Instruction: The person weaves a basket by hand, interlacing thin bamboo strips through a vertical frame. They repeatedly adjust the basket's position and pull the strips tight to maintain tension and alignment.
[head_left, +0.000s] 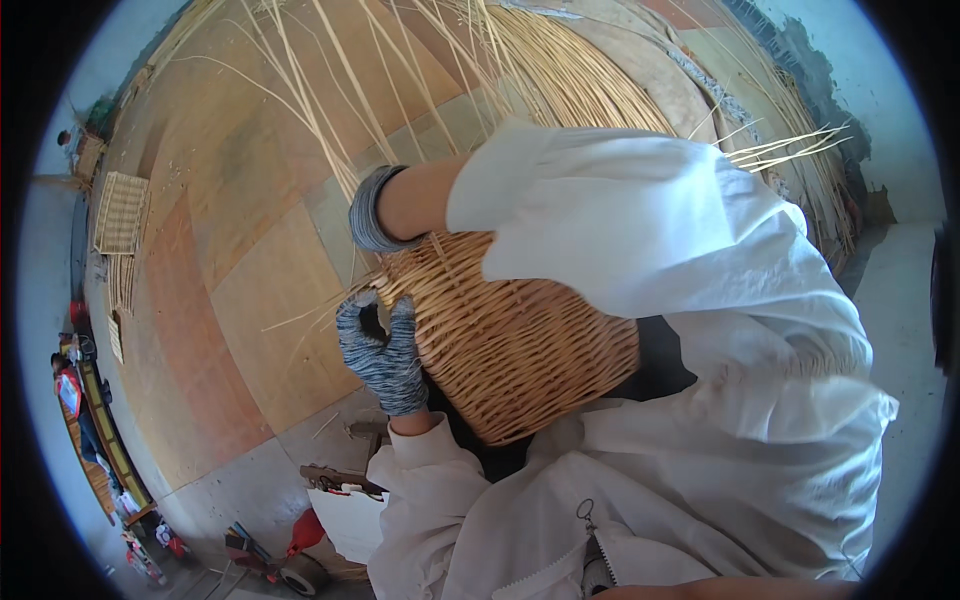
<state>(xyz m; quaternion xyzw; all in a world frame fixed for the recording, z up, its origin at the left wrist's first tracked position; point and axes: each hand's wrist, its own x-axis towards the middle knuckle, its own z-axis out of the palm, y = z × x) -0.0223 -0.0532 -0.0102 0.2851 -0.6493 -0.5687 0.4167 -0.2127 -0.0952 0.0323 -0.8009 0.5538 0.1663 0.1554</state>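
Note:
A tan wicker basket (520, 350) lies tilted across my lap, with long loose canes (320, 120) reaching up and left from its far part. My left hand (378, 345), in a grey knitted glove, curls at the basket's left edge where thin strands stick out, gripping it. My right hand (380, 215), gloved alike, is bent over the basket's upper left part beneath my white-sleeved arm; its fingers are mostly hidden.
A large bundle of canes (570, 70) lies at the top. Woven panels (120, 215) lie on the board-covered floor at left. A person (70, 390) is near a bench at far left, with a red wheeled object (305, 530) at lower left.

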